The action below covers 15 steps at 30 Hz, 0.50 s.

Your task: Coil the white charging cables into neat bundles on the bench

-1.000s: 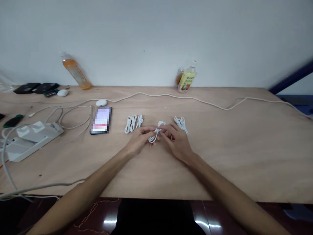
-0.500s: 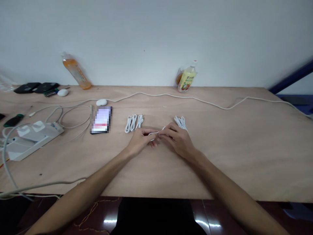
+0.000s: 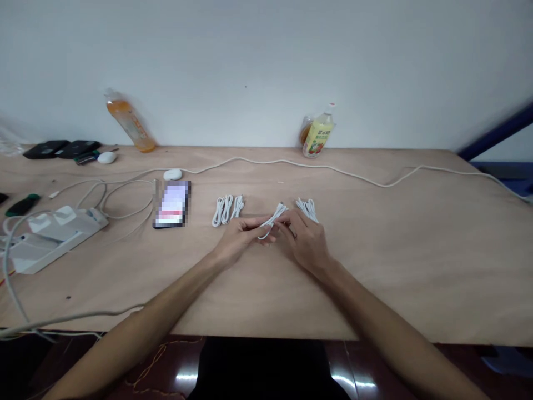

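A folded white cable [image 3: 272, 218] is held between my hands above the middle of the table. My left hand [image 3: 240, 236] is closed on its lower part, thumb on top. The fingers of my right hand [image 3: 306, 236] pinch the bundle from the other side, near its middle. Several bundled white cables [image 3: 227, 210] lie side by side just beyond my left hand. More white cable bundles [image 3: 307, 209] rest on the table behind my right hand, partly covered by it.
A phone [image 3: 172, 204] and a white earbud case [image 3: 172, 175] lie to the left. Farther left is a power strip [image 3: 62, 239] with plugs and loose cords. An orange bottle [image 3: 131, 123] and a yellow bottle [image 3: 319, 133] stand by the wall. A long white cord [image 3: 283, 161] crosses the table.
The held cable has turned more upright, and its bundled end now shows above my fingers. Both hands have stayed near the same spot; the right fingers have shifted slightly.
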Each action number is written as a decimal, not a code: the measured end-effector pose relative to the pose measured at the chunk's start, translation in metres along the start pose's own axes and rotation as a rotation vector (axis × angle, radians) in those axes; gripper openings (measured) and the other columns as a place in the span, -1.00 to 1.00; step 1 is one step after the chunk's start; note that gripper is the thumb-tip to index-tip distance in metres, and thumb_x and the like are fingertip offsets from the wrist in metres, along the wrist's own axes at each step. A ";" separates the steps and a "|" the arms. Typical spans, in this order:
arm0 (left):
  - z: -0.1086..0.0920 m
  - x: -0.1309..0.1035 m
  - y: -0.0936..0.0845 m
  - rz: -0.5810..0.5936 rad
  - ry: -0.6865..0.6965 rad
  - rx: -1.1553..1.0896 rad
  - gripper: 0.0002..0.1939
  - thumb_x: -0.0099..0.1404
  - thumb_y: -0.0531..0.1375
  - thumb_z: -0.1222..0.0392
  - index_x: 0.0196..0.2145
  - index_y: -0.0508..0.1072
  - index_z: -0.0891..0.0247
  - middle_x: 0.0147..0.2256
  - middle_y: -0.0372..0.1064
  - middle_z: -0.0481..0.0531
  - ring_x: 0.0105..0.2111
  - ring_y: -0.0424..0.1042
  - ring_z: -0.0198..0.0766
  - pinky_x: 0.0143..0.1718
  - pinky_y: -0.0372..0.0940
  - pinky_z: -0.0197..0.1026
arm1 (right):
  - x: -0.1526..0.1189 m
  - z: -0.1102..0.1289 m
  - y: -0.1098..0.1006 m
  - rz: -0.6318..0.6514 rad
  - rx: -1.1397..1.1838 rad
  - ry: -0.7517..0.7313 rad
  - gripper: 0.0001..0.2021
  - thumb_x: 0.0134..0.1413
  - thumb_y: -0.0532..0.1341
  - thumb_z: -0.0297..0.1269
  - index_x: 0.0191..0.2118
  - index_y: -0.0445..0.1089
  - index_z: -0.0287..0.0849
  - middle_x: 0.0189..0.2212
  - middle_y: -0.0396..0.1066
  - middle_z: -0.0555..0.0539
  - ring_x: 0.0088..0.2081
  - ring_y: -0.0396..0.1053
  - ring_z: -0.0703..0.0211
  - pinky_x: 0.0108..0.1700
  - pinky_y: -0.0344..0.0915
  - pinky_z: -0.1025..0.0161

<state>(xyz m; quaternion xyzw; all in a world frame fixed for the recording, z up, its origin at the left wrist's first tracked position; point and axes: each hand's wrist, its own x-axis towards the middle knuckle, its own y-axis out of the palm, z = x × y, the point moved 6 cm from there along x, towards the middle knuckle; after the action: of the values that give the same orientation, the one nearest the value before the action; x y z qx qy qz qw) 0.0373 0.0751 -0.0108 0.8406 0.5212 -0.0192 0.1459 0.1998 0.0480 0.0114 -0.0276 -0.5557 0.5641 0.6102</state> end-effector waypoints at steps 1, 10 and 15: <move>-0.001 0.000 0.000 0.003 -0.002 0.008 -0.55 0.16 0.54 -0.06 -0.09 0.76 0.28 -0.07 0.72 0.22 -0.25 0.67 -0.14 -0.17 0.49 -0.14 | 0.000 0.001 0.000 -0.001 -0.022 0.001 -0.78 0.57 0.16 -0.24 -0.16 0.52 -0.08 -0.29 0.60 -0.12 -0.26 0.54 0.03 -0.28 0.39 0.18; -0.004 -0.004 0.013 0.109 0.010 -0.032 -0.51 0.10 0.62 0.01 -0.11 0.61 0.26 -0.25 0.70 0.06 -0.23 0.64 -0.19 -0.07 0.47 -0.14 | 0.002 0.006 0.002 -0.044 0.037 0.027 -0.81 0.59 0.11 -0.27 -0.12 0.45 -0.08 -0.22 0.56 -0.15 -0.21 0.53 0.01 -0.19 0.44 0.14; -0.001 -0.003 0.011 0.063 -0.004 -0.095 -0.50 0.25 0.49 -0.24 -0.19 0.65 0.30 -0.24 0.67 0.14 -0.20 0.63 -0.10 -0.13 0.51 -0.10 | 0.003 0.006 0.001 -0.019 0.089 0.004 -0.81 0.59 0.09 -0.30 -0.10 0.44 -0.07 -0.22 0.57 -0.15 -0.20 0.53 -0.01 -0.15 0.46 0.10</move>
<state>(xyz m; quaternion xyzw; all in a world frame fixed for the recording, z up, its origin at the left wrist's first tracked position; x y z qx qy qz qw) 0.0454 0.0687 -0.0073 0.8487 0.4946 0.0086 0.1871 0.1941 0.0472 0.0151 0.0037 -0.5290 0.5822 0.6174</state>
